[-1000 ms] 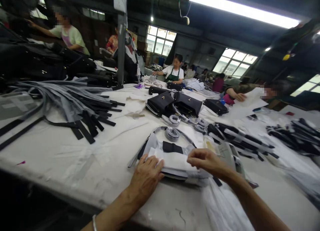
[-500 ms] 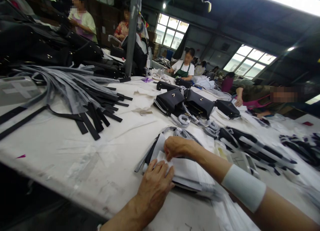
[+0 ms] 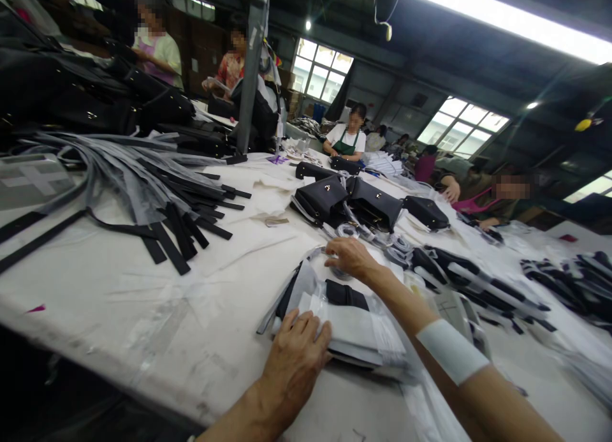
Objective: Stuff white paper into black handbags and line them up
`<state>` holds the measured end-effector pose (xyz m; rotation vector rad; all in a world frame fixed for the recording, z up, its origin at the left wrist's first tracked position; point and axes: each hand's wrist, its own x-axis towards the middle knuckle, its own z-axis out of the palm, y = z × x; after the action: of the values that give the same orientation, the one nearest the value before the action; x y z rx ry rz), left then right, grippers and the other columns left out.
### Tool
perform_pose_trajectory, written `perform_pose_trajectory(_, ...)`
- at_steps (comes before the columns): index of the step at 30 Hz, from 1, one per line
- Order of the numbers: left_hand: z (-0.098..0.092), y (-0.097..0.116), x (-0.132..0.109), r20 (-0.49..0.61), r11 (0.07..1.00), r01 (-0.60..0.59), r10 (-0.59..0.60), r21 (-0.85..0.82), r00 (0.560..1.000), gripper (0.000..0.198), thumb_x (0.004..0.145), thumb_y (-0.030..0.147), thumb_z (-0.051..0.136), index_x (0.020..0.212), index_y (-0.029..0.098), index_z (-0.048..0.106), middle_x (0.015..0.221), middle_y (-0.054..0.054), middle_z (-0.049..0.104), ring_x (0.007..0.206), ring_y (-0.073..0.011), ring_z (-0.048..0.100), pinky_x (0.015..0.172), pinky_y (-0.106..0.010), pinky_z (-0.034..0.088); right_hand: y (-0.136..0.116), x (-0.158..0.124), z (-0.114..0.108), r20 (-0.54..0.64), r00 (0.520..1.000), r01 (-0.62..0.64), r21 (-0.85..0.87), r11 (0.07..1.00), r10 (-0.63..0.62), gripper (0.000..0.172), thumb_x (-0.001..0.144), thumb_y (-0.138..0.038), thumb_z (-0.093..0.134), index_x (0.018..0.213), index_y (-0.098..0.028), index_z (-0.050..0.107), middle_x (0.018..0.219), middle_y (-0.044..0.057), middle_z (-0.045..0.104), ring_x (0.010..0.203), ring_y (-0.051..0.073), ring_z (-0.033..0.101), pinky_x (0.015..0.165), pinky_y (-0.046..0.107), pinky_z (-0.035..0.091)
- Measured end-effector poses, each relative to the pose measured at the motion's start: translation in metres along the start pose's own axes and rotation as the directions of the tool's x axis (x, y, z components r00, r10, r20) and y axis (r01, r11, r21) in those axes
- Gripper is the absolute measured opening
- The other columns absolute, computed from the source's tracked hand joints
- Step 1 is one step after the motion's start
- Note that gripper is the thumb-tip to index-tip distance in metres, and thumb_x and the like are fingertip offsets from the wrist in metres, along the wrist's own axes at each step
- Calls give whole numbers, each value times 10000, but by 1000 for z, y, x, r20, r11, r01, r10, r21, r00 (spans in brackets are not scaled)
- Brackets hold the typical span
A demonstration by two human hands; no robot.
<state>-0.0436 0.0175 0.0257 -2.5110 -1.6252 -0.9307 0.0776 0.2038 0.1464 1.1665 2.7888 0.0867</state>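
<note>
A bag wrapped in white sheets and clear plastic (image 3: 349,327) lies on the white table in front of me. My left hand (image 3: 299,359) rests on its near left edge, fingers spread flat on the white wrapping. Over the far side of the bundle is my right hand (image 3: 351,258), its fingers curled beside a coiled strap in plastic (image 3: 340,273); whether it grips anything is hidden. A black piece (image 3: 347,294) shows on top of the wrapping between the hands. A pale band (image 3: 452,349) circles my right forearm.
Plastic-wrapped straps with black ends (image 3: 157,193) spread over the table (image 3: 95,302) at left. Black handbags (image 3: 320,199) stand beyond the bundle, and more wrapped straps (image 3: 478,279) lie at right. A metal post (image 3: 251,78) rises behind. Several people work farther back.
My right hand has moved up and away from my left, off the white sheet, to the coiled strap. The black piece is now uncovered. My left hand stays on the wrapping.
</note>
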Motion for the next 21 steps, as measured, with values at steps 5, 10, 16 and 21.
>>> perform_pose_trajectory(5, 0, 0, 1, 3, 1000, 7, -7, 15, 1000, 459, 841, 320, 755, 1243, 214, 561, 1134, -47, 661, 1110, -260, 602, 1022, -473, 436, -20, -44, 42, -111, 993, -13, 267, 964, 44, 99, 903, -242, 668, 867, -206, 752, 902, 41, 726, 898, 189, 631, 871, 312, 430)
perform_pose_trajectory(10, -11, 2, 4, 44, 999, 0, -2, 43, 999, 415, 857, 223, 718, 1242, 215, 563, 1148, -58, 664, 1105, -268, 607, 1013, -488, 442, -25, -41, 58, -84, 994, -25, 460, 888, 72, 102, 865, -221, 685, 829, -187, 774, 869, 41, 745, 899, 208, 649, 875, 322, 461)
perform_pose_trajectory(16, -14, -1, 5, 14, 998, -33, 33, 49, 999, 398, 865, 185, 675, 1244, 227, 560, 1122, -43, 672, 1099, -261, 619, 1013, -493, 441, -27, -76, 47, -93, 989, -54, 483, 874, 112, 409, 992, -384, 492, 1354, -222, 594, 1374, 73, 607, 1308, 270, 506, 1132, 460, 335)
perform_pose_trajectory(21, -13, -7, 4, -4, 994, -105, 105, 33, 994, 370, 879, 182, 645, 1238, 210, 558, 1129, -49, 678, 1098, -251, 629, 1073, -505, 386, -50, -108, 75, -67, 988, -107, 369, 923, 141, 480, 1022, -426, 418, 1466, -248, 459, 1581, 57, 344, 1488, 260, 211, 1215, 520, 123)
